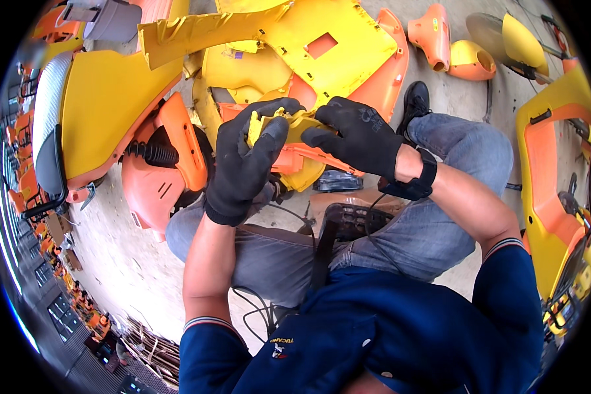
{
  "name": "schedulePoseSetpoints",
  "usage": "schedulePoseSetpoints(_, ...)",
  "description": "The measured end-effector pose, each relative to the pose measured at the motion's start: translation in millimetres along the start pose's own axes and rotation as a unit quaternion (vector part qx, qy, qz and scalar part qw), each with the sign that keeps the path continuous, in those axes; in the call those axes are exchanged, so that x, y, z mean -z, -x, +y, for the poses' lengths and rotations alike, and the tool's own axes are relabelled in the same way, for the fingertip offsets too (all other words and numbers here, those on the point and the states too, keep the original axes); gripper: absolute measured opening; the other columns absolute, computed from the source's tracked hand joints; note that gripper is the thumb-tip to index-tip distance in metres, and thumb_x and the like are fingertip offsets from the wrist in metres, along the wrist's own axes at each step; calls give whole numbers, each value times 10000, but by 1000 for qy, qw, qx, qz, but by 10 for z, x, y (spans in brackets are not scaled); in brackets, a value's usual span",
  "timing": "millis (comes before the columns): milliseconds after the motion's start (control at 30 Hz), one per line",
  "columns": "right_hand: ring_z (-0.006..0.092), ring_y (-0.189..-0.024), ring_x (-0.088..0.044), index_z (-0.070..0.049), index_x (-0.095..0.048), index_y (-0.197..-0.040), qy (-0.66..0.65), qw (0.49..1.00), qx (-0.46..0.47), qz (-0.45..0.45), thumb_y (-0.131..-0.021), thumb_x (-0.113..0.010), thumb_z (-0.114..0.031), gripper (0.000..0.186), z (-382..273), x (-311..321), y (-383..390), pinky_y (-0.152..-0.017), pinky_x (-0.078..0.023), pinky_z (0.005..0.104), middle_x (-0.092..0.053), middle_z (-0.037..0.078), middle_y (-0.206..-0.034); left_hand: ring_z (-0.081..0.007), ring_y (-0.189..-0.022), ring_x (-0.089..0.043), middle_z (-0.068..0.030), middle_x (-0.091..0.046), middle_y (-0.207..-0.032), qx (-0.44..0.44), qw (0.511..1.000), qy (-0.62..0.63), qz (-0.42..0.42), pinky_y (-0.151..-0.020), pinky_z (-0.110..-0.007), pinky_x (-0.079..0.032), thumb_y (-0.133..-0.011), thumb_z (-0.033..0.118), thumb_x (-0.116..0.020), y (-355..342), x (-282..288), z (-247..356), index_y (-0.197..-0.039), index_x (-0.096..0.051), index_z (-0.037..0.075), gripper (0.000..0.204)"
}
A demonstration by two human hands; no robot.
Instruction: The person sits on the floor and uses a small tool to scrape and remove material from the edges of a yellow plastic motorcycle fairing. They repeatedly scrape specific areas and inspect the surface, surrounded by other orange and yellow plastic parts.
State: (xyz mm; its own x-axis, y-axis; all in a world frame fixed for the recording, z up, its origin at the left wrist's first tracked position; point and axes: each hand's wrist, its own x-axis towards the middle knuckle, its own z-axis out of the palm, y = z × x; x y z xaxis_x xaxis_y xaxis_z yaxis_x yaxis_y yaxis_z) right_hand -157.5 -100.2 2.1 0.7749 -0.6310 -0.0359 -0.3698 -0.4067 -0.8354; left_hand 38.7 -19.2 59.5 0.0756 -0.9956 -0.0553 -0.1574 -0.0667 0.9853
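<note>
Just above the centre of the frame, a small yellow plastic piece sits between two black-gloved hands. The left hand grips its left end, thumb pressed against it, while the right hand pinches its right end. In the upper middle, a large yellow panel with a square opening lies over an orange panel.

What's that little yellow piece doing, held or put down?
Held: the left hand curls around the yellow piece, and the right hand pinches its other end.
</note>
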Motion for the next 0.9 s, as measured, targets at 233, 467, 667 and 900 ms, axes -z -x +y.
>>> schedulePoseSetpoints(233, 354, -866, -614, -5, -648, -971, 1, 1000, 16, 20, -911, -607, -441, 443, -33, 3, 13, -753, -485, 434, -621, 185, -879, -134, -941, -621, -90, -699, -1042, 28, 998, 42, 23, -855, -281, -479, -957, 106, -538, 3, -11, -11, -1144, -651, -45, 265)
schedulePoseSetpoints(467, 368, -813, -629, -2, -656, -894, -2, 1000, -7, -14, -908, -599, -446, 447, -152, 89, -1, -728, -493, 443, -638, 201, -833, -151, -926, -634, -94, -703, -1016, 24, 998, 35, 39, -855, -292, -489, -963, 119, -533, 17, 1, -6, -1106, -657, -43, 250)
schedulePoseSetpoints(667, 369, -823, -634, 9, -654, -899, 19, 999, -24, -28, -908, -595, -446, 459, -190, 101, -5, -734, -495, 447, -644, 214, -847, -150, -922, -631, -90, -698, -1008, 27, 997, 51, 47, -860, -294, -486, -966, 133, -540, 25, 16, -64, -1105, -657, -43, 253)
schedulePoseSetpoints(900, 369, -842, -634, 18, -621, -962, 21, 999, -11, 21, -914, -601, -430, 451, -87, 67, 0, -742, -495, 450, -646, 218, -870, -145, -964, -611, -91, -684, -1054, 10, 1000, 8, 24, -882, -291, -468, -964, 156, -552, 9, -37, -29, -1127, -652, -36, 271)
